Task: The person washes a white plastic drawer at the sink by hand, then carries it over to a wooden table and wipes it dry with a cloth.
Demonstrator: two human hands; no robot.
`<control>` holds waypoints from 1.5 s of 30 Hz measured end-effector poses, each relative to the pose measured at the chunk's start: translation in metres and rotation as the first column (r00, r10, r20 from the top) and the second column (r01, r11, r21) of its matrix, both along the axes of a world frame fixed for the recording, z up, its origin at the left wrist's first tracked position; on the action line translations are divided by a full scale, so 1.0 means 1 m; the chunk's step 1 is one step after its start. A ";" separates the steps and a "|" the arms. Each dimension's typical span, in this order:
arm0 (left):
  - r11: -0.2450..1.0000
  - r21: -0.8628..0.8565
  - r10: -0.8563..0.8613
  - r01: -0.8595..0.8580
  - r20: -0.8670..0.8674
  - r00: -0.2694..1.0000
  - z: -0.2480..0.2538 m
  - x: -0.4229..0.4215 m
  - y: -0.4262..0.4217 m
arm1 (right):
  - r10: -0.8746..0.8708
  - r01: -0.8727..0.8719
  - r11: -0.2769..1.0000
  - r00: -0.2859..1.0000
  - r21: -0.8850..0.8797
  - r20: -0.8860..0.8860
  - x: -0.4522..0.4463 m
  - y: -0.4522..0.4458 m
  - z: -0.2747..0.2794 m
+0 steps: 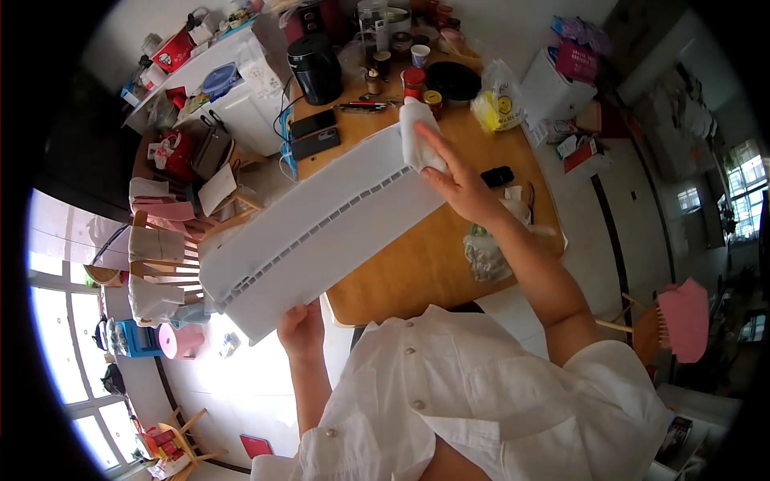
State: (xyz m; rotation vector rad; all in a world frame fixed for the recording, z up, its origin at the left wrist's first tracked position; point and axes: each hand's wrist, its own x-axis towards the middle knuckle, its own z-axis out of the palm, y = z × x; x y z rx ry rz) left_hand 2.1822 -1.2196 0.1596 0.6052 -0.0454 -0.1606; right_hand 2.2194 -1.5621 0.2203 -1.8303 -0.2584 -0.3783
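A long white plastic panel [321, 240] with a row of small slots along its length is held tilted above the wooden table. My left hand [301, 327] grips its lower edge near the left end, with the thumb on the near side and the other fingers mostly hidden. At the panel's upper right end, my right hand [459, 180] holds a folded white cloth [419, 138] against the edge. The right fingers stretch over the cloth, and what lies under them is hidden.
On the wooden table [385, 280] are two dark phones [314, 138], a black kettle [315, 70], a red-lidded jar [413, 82], a black round dish [452, 80] and plastic bags [499, 100]. A wooden chair [164, 260] stands at the left.
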 end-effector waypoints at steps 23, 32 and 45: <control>0.965 -0.018 -0.260 0.261 0.040 0.965 -0.013 0.012 -0.002 | -0.423 0.750 0.635 0.538 -0.185 0.729 -0.072 0.016 -0.016; 0.897 -0.217 -0.337 0.384 0.226 0.914 0.037 0.015 -0.094 | -0.663 0.750 0.656 0.515 0.089 0.543 -0.062 0.040 -0.018; 0.901 0.421 -0.169 0.101 0.127 0.977 0.071 0.056 -0.054 | -0.360 0.429 0.700 0.902 0.571 -0.236 -0.072 0.041 -0.039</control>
